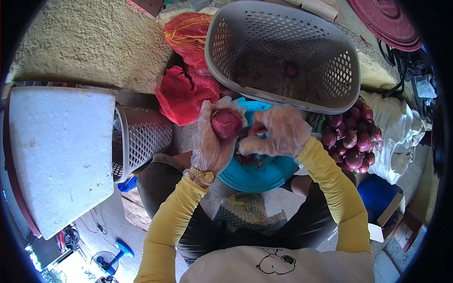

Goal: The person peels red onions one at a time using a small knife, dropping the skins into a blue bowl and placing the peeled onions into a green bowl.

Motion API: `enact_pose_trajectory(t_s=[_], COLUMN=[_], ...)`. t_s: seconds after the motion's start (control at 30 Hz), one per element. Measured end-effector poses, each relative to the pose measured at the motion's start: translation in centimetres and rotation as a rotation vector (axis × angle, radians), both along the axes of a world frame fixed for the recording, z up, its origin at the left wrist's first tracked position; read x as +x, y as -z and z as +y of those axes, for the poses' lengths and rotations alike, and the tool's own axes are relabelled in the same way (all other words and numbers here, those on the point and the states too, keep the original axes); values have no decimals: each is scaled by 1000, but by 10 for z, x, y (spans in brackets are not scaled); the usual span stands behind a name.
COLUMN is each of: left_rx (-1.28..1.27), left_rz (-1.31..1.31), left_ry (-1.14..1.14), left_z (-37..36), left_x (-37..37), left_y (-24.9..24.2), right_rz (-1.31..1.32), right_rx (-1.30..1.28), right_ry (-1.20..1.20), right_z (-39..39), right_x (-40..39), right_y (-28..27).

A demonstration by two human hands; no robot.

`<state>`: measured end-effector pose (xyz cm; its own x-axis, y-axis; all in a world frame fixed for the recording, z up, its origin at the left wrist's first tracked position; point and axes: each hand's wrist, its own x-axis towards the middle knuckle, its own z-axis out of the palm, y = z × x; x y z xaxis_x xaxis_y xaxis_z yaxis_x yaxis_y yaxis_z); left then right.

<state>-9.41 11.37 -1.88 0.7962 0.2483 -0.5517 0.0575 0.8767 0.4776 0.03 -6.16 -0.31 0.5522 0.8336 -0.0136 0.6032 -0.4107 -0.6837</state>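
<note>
A peeled-looking red onion (226,124) rests in my left hand (212,137), whose gloved fingers wrap round it. To its right, my right hand (281,131), also in a clear plastic glove, is closed, with thumb and fingers bent toward each other around something small and reddish that I cannot make out. Both hands are above a blue basin (257,181), which has dark onion skins (250,160) in it. A large bunch of red onions (356,137) lies to the right of the basin.
Beyond the basin is a grey perforated basket (283,104) with one onion (291,70) inside. Red mesh bags (181,94) lie at its left. Another basket (146,132) and a white board (61,151) are at the left; a white sack (394,141) is at the right.
</note>
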Motion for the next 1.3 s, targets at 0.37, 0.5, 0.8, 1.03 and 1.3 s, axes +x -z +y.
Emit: enact_pose_trajectory(t_s=[0.37,0.5,0.8,1.03,1.3], left_rx=[26,7,18,30,22], left_rz=[-244,-256,-244,-198,-51], left_ry=[146,137,142,120,48], left_z=[3,5,4,-3,9], left_x=[-10,-9,-9,-5,2], left_y=[17,22,22,11,-1], right_rz=[-16,-43,17,155,-178], right_rx=[-17,-46,17,-68,-12], right_ry=[139,146,132,55,-175], right_z=[6,6,7,7,-5], right_x=[-4,-4,-6,-2,-7], right_y=[2,1,1,-5,16])
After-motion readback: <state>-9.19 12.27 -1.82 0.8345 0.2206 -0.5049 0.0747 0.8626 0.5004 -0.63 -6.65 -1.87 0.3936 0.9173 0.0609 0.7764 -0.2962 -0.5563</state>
